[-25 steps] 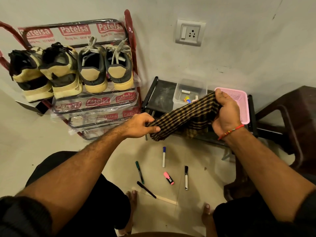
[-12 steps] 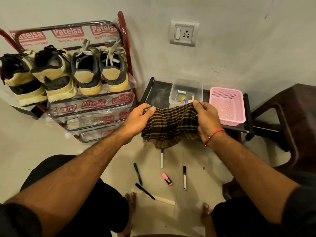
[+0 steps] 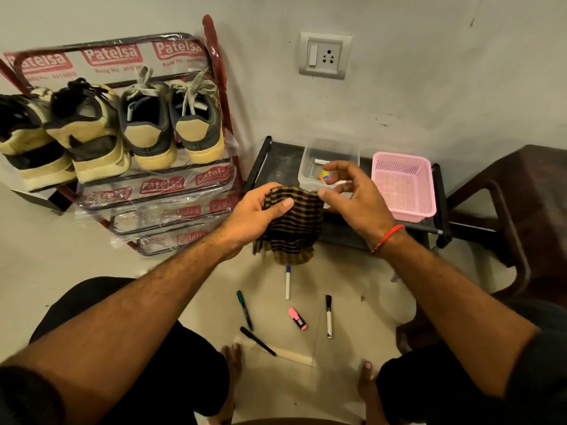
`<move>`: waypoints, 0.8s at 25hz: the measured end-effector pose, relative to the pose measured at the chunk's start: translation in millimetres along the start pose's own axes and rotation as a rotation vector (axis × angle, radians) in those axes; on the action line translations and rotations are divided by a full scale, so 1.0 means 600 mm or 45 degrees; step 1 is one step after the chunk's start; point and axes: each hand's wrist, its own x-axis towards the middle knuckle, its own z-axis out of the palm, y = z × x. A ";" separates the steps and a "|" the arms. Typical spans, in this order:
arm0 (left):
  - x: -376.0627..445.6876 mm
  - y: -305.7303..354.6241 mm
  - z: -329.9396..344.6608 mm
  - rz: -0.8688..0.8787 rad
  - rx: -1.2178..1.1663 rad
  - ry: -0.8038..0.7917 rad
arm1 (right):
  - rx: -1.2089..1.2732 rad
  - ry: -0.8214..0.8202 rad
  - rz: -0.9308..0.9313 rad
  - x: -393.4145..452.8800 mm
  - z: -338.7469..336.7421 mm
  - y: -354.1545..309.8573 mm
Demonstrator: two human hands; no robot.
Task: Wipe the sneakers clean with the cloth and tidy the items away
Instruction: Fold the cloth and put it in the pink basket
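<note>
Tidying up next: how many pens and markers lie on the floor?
5: blue-capped pen below the cloth, green pen, pink highlighter, black-capped marker, black pen. Cloth may hide more.

The left hand (image 3: 254,216) holds a striped cloth (image 3: 291,228). The right hand (image 3: 356,200) is beside it with loose fingers. Four sneakers (image 3: 122,130) sit on the rack (image 3: 159,191). Pens (image 3: 287,282) lie on the floor.

Qty on shoe rack (image 3: 211,96): 4 sneakers (image 3: 147,124).
Qty on floor: 4 pens (image 3: 287,282), 1 pink highlighter (image 3: 297,319).
Qty on low black stand (image 3: 276,161): 1 clear box (image 3: 329,151), 1 pink basket (image 3: 403,185).
Cloth (image 3: 291,222): 1. Hands: 2. Wall socket (image 3: 325,55): 1.
</note>
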 end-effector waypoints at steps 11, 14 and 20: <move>0.032 0.016 0.039 0.113 0.240 -0.162 | -0.488 -0.578 0.034 0.021 -0.110 0.004; 0.086 0.040 0.089 0.259 0.663 -0.105 | -0.467 -0.388 0.053 0.042 -0.185 0.009; 0.245 0.120 0.237 0.324 0.813 0.041 | -0.650 0.297 -0.003 0.101 -0.299 0.057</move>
